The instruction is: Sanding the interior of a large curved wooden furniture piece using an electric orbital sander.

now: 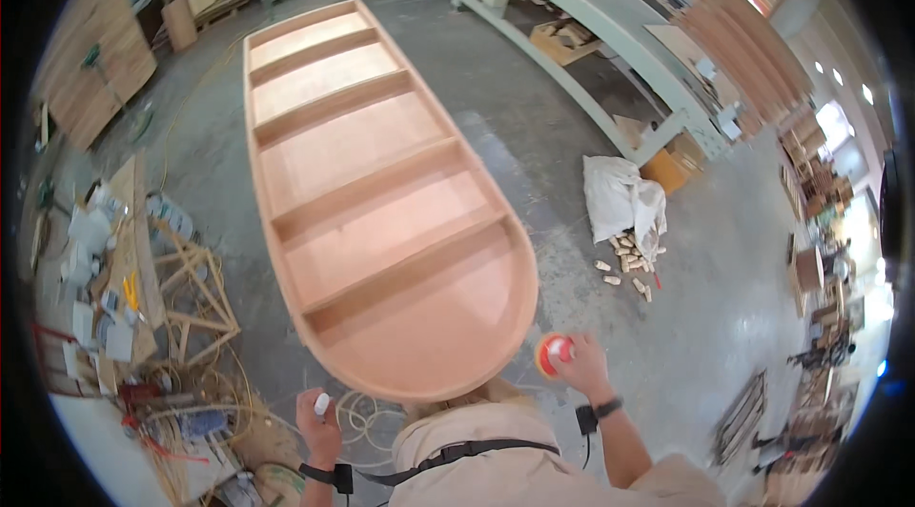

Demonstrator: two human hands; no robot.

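Observation:
A long pale-wood boat-shaped shelf (400,350), rounded at its near end and split by several crosswise boards, stands right in front of me. My left hand (319,426) is closed around a small white cap-like object (321,403), to the left of the shelf's near end. On the other side, my right hand (583,369) grips a round red-and-white object (551,351) with an orange edge, close to the rounded rim. Its exact kind is too small to tell. Neither hand appears to touch the shelf.
At the left, a cluttered workbench (138,269) bears white containers beside a wooden frame (191,293); coiled hose (362,421) lies near my feet. To the right are a white sack (620,197), spilled wooden pieces (629,254), a cardboard box (675,162) and a long machine table (591,7).

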